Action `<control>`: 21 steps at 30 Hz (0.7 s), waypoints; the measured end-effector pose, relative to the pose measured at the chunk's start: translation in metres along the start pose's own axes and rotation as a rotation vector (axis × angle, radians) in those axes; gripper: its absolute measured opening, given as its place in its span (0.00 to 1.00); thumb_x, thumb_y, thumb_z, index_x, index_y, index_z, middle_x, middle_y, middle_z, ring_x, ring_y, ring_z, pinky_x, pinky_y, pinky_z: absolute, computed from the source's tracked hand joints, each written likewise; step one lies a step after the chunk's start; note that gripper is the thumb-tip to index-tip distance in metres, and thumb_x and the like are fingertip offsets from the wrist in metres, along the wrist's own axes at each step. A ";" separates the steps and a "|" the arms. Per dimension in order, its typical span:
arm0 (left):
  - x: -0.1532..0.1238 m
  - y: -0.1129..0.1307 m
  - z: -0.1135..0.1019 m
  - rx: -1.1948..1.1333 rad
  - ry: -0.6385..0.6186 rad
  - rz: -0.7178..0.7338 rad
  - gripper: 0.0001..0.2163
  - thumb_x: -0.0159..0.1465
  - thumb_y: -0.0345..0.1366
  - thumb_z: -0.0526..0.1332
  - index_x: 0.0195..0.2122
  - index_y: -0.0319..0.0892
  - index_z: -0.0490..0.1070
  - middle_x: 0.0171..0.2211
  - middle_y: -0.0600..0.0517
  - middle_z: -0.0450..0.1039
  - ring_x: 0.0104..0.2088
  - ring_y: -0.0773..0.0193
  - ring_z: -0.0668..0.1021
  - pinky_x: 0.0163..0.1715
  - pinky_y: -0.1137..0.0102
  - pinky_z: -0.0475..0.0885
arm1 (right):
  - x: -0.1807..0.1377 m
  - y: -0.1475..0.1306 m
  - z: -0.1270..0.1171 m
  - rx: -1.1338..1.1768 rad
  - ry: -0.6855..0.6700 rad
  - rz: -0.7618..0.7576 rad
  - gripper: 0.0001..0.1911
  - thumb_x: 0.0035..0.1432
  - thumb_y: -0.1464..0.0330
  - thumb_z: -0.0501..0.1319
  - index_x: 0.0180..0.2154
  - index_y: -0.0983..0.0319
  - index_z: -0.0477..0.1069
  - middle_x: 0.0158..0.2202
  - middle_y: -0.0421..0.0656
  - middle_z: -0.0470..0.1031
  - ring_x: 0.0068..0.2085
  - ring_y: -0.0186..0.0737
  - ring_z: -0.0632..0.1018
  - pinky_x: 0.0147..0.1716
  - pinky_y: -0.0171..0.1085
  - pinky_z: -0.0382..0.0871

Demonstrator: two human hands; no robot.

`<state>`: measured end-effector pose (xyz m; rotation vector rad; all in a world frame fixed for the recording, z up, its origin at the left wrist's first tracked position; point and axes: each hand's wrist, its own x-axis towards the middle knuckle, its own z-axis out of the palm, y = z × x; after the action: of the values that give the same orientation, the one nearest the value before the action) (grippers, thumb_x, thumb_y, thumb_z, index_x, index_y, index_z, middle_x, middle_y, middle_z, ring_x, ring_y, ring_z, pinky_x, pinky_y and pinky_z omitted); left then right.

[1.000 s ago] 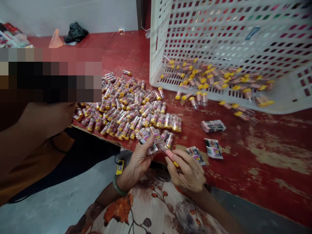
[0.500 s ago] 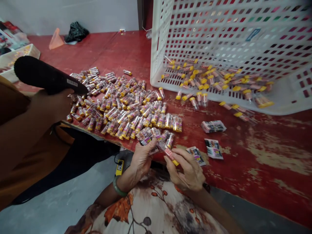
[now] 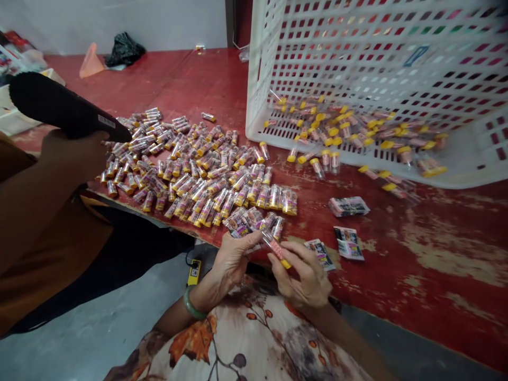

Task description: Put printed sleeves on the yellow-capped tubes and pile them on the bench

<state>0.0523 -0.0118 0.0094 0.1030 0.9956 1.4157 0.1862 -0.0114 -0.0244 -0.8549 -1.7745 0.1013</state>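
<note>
My left hand (image 3: 232, 262), with a green bangle (image 3: 193, 304) at its wrist, is closed on several printed labels (image 3: 238, 223) that stick out past the thumb. A clear tube (image 3: 274, 246) with pink pieces inside and a yellow cap is pinched in the fingers of my right hand (image 3: 304, 275). The tube's far end meets my left thumb and the labels; whether it touches them, I cannot tell. Just beyond my hands lies a large heap of labelled tubes (image 3: 206, 174) with yellow caps. Right of my right hand are loose labels (image 3: 319, 253) and a label stack (image 3: 348, 206).
A white plastic basket (image 3: 256, 114) lies on its side at the back right, with unlabelled capped tubes (image 3: 335, 127) spilling out over the worn red table (image 3: 436, 227). At left, a co-worker's hand (image 3: 75, 153) holds a black, paddle-shaped object (image 3: 59, 106). A black bag (image 3: 125, 50) lies far back.
The co-worker's hand and the black object have shifted left and slightly up, uncovering more tubes. My hands keep nearly the same place, with the tube turned slightly.
</note>
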 end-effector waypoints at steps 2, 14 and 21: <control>0.000 0.002 0.002 -0.024 0.007 0.010 0.22 0.43 0.32 0.75 0.41 0.39 0.76 0.30 0.52 0.79 0.28 0.65 0.78 0.35 0.69 0.73 | -0.005 0.003 -0.002 -0.114 -0.040 -0.106 0.27 0.49 0.77 0.69 0.51 0.62 0.67 0.43 0.46 0.77 0.40 0.37 0.79 0.38 0.34 0.75; -0.001 -0.007 -0.001 0.018 0.013 0.023 0.18 0.40 0.34 0.76 0.32 0.37 0.76 0.27 0.52 0.77 0.26 0.67 0.77 0.32 0.71 0.72 | 0.005 -0.007 0.010 0.045 0.044 0.055 0.20 0.53 0.74 0.67 0.47 0.60 0.65 0.38 0.45 0.75 0.37 0.40 0.79 0.35 0.39 0.77; -0.001 -0.001 -0.002 0.013 0.025 0.047 0.16 0.45 0.33 0.75 0.35 0.38 0.77 0.29 0.53 0.78 0.28 0.68 0.77 0.33 0.72 0.72 | 0.015 0.006 0.000 0.190 -0.260 -0.009 0.19 0.59 0.72 0.60 0.53 0.63 0.65 0.46 0.53 0.72 0.47 0.47 0.76 0.43 0.46 0.75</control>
<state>0.0519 -0.0145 0.0079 0.1187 1.0290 1.4562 0.1871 0.0017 -0.0145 -0.7214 -1.9737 0.3841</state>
